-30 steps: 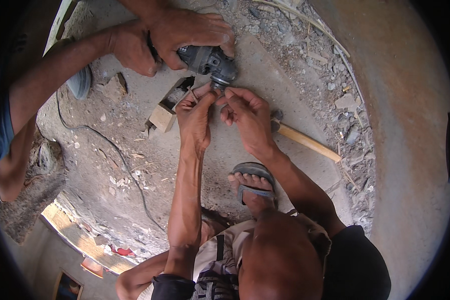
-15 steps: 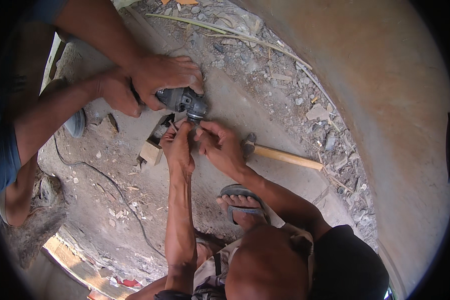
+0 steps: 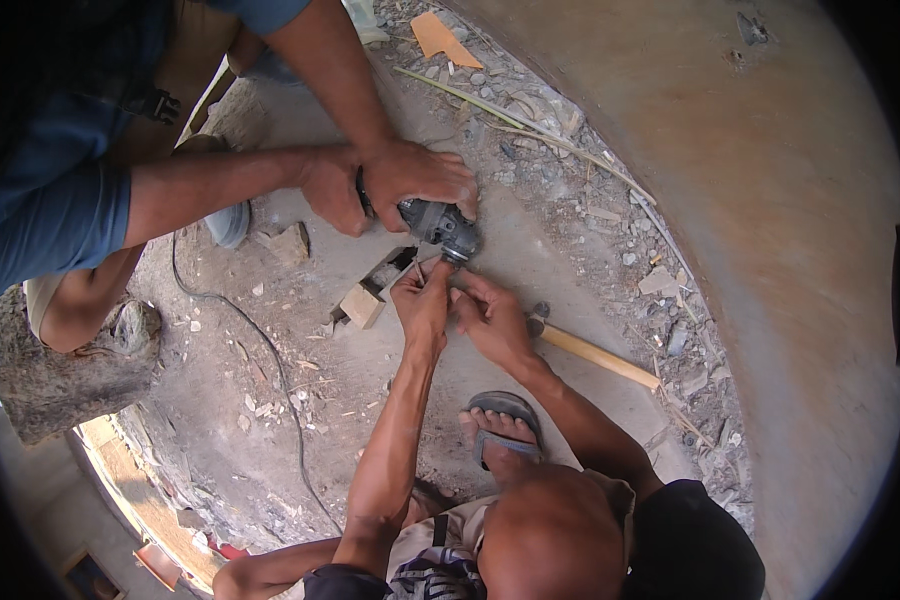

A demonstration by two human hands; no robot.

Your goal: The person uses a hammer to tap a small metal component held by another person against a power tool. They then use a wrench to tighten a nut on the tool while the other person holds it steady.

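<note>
A black angle grinder [image 3: 444, 224], with no disc seen on it, is pressed to the ground by another person's hands [image 3: 410, 185]. My left hand [image 3: 422, 308] is closed at the grinder's bare spindle end [image 3: 456, 256], its fingertips touching or almost touching it. A thin nail-like rod [image 3: 419, 271] sticks up from between its fingers. Close beside it, my right hand [image 3: 492, 322] has its fingers bent and pinched just below the spindle; what they hold, if anything, is too small to make out. A hammer [image 3: 595, 356] with a wooden handle lies right of my right hand.
A wooden block [image 3: 361, 305] sits by a rectangular hole left of my hands. A black cable [image 3: 262, 370] crosses the dusty ground. My sandalled foot [image 3: 505, 425] is below the hammer. Rubble [image 3: 660, 285] lines a curved wall [image 3: 770, 250] on the right. A log [image 3: 70, 370] lies at left.
The whole scene has shifted to the right and slightly down in the picture, showing more of the other person. Both my hands stay at the grinder's spindle end.
</note>
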